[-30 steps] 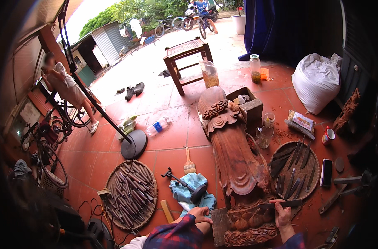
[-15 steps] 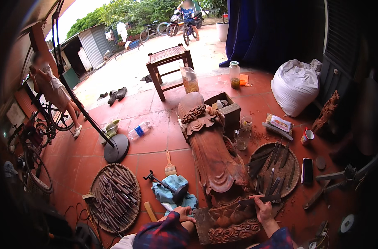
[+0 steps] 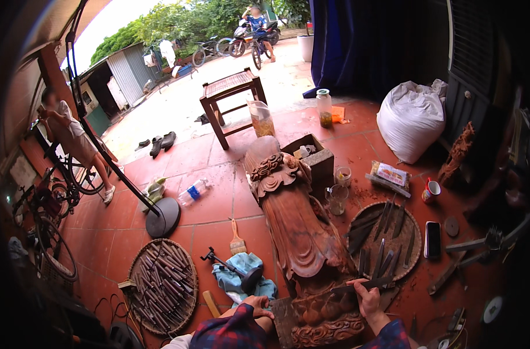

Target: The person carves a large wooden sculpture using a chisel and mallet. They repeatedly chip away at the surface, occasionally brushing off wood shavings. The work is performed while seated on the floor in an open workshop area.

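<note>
A carved reddish-brown wooden piece (image 3: 304, 232) with a scroll ornament and fluted folds stretches away in front of me. Its near end is a carved panel (image 3: 326, 319) with rounded and curling relief, close to my lap. My right hand (image 3: 369, 301) is closed around one end of a long, flat dark file (image 3: 349, 286), which lies across the top of that panel. At the panel's left edge, my left hand (image 3: 259, 306) grips the wood, with the thumb near the corner.
Left stands a round basket of wooden-handled chisels (image 3: 163, 285); right, a basket of files (image 3: 407, 250). Nearby are a paintbrush (image 3: 237, 243), blue cloth (image 3: 259, 291), phone (image 3: 432, 239), glass mug (image 3: 337, 199) and white sack (image 3: 412, 122). A person (image 3: 73, 128) stands left by bicycles.
My view has shifted slightly, so the scene sits a little differently. The file in my right hand has slid a little leftward over the panel; my left hand keeps its place.
</note>
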Demonstrator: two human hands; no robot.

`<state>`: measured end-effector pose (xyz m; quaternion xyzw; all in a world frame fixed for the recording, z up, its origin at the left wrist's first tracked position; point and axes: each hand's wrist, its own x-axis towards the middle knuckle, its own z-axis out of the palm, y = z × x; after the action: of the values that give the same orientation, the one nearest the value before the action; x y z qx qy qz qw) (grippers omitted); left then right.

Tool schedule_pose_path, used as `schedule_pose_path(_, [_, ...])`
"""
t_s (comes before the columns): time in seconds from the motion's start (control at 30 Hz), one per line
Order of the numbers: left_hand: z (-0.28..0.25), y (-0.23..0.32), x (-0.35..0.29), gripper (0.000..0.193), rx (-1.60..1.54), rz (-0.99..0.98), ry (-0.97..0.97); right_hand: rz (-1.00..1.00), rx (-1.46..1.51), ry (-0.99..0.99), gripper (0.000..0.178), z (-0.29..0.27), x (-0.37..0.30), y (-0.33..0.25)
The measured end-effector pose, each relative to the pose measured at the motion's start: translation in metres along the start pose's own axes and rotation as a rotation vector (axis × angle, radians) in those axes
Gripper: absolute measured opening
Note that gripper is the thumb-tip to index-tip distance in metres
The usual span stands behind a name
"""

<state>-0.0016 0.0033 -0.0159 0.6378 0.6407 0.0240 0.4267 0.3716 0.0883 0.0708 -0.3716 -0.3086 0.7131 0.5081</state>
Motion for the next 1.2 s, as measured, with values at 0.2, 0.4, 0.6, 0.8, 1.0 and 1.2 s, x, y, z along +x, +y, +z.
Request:
schedule_pose_path(0.2, [-0.004,0.001,0.006,0.063,0.002,0.025,-0.046,0.015,-0.036,-0.01,0.016,0.005,-0.002,-0.006])
schedule_pose_path(0.4, [-0.007,-0.002,0.009,0.055,-0.122,-0.046,-0.171,0.01,-0.052,-0.003,0.016,0.004,-0.001,-0.004])
schedule_pose_path(0.6, [0.007,-0.016,0.006,0.053,-0.159,-0.008,-0.097,0.022,-0.06,0.01,0.015,0.006,-0.002,-0.004])
schedule_pose_path(0.8, [-0.002,-0.009,0.017,0.053,-0.175,-0.052,-0.191,0.022,-0.027,0.004,0.013,0.014,-0.003,-0.013])
schedule_pose_path(1.0, [-0.015,-0.005,0.016,0.045,-0.126,-0.015,-0.288,-0.037,-0.07,0.02,0.016,0.01,-0.003,-0.009])
schedule_pose_path(1.2, [-0.026,0.0,0.011,0.037,0.02,0.185,-0.162,-0.028,-0.072,0.032,0.016,0.001,-0.001,-0.001])
